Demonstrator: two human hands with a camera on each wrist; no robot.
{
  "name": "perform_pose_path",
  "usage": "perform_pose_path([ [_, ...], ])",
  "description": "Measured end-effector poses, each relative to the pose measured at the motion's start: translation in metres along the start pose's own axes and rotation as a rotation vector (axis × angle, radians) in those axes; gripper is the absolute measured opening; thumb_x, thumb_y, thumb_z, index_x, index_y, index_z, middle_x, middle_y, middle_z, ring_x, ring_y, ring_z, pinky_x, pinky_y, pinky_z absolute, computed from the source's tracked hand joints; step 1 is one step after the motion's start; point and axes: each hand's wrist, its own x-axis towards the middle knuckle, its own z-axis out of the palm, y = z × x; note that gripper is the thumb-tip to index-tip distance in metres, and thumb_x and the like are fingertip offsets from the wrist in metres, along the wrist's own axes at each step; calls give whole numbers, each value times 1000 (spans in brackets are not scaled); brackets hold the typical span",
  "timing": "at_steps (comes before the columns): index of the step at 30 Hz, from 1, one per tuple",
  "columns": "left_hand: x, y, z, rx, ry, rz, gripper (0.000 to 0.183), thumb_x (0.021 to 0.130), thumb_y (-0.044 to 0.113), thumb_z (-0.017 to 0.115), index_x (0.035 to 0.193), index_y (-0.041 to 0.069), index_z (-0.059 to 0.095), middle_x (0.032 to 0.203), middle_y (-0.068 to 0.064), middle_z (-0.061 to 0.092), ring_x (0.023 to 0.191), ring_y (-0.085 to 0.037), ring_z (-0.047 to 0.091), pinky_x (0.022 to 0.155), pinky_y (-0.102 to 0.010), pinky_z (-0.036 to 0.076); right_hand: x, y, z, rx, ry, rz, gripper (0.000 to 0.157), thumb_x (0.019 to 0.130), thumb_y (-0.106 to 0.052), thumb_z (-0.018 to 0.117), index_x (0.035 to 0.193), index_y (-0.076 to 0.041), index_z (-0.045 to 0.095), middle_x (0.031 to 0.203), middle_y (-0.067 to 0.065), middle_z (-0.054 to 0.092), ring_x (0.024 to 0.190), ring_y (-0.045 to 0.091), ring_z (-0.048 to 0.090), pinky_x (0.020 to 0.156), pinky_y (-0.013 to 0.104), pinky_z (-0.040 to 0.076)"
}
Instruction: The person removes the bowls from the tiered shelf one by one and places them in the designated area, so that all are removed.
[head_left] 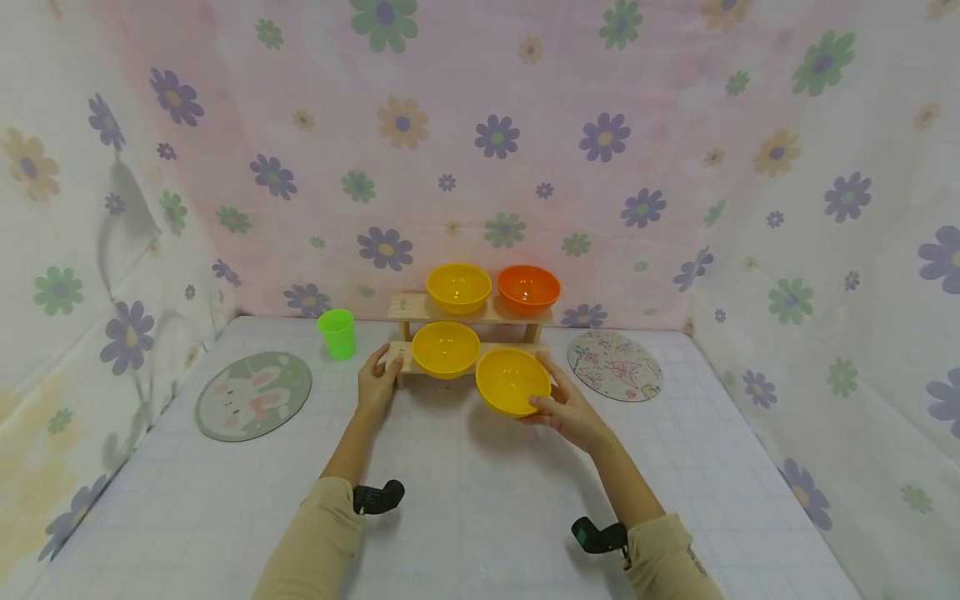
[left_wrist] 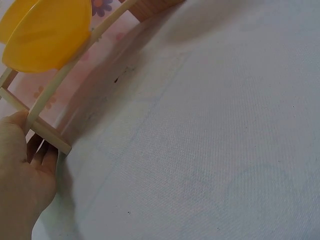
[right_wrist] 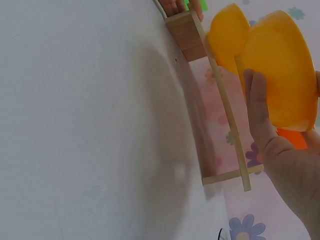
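Note:
My right hand (head_left: 573, 412) holds a yellow bowl (head_left: 513, 383) by its right side, tilted in front of the lower tier of a small two-tier wooden shelf (head_left: 396, 354). In the right wrist view, fingers (right_wrist: 257, 100) lie along the bowl's outside. With thumb above and fingers below, my left hand (head_left: 377, 381) grips the left end of the lower board (left_wrist: 50, 92). A second yellow bowl (head_left: 446, 348) rests on that tier. On the upper tier sit a third yellow bowl (head_left: 459, 288) and an orange bowl (head_left: 528, 289).
Left of the shelf stands a green cup (head_left: 337, 334). A round rabbit-print mat (head_left: 253, 396) lies at the left of the table, and a round floral mat (head_left: 615, 365) at the right. Flowered cloth (head_left: 465, 167) hangs behind the shelf and along both sides.

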Motion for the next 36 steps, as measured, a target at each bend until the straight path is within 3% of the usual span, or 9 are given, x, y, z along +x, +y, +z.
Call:
perform_pose_path([
  [4, 1, -1, -1, -13, -11, -8, 52, 94, 17, 57, 142, 6, 40, 129, -28, 51, 116, -35, 53, 91, -29, 47, -5, 3, 5, -13, -24, 30, 82, 92, -2, 54, 153, -18, 2, 154, 25, 4, 106, 27, 59, 85, 40, 51],
  [11, 2, -3, -1, -19, -13, -4, 52, 94, 16, 57, 142, 6, 40, 128, -29, 52, 114, -34, 53, 77, -12, 45, -8, 14, 14, -32, -55, 53, 81, 90, -3, 57, 153, -21, 8, 154, 23, 6, 111, 30, 55, 85, 42, 50],
  [16, 1, -4, -1, -22, -4, -3, 52, 94, 15, 57, 142, 6, 41, 128, -28, 52, 114, -33, 53, 77, -12, 45, -6, 22, 24, -16, -89, 67, 81, 90, -1, 57, 152, -23, 11, 152, 26, 9, 114, 31, 52, 87, 42, 50],
  [24, 0, -2, 1, -34, 10, 12, 51, 94, 12, 58, 141, 5, 42, 125, -30, 53, 111, -33, 55, 73, -11, 45, 3, 36, 39, -90, -127, 90, 80, 89, -6, 59, 152, -22, 11, 154, 24, 7, 111, 28, 52, 87, 35, 50],
  [31, 0, -1, 1, -30, 0, 20, 51, 94, 15, 58, 141, 5, 41, 127, -30, 52, 111, -34, 54, 73, -10, 44, 13, 44, 54, -142, -153, 65, 78, 89, -8, 59, 152, -19, 14, 151, 25, 16, 106, 25, 50, 79, 24, 51],
  [36, 0, -2, 0, -31, -9, 25, 52, 94, 16, 58, 142, 5, 41, 126, -31, 52, 112, -35, 54, 73, -10, 44, 20, 49, 63, -154, -145, 66, 77, 89, -6, 59, 152, -20, 16, 153, 22, 16, 112, 29, 46, 81, 25, 51],
])
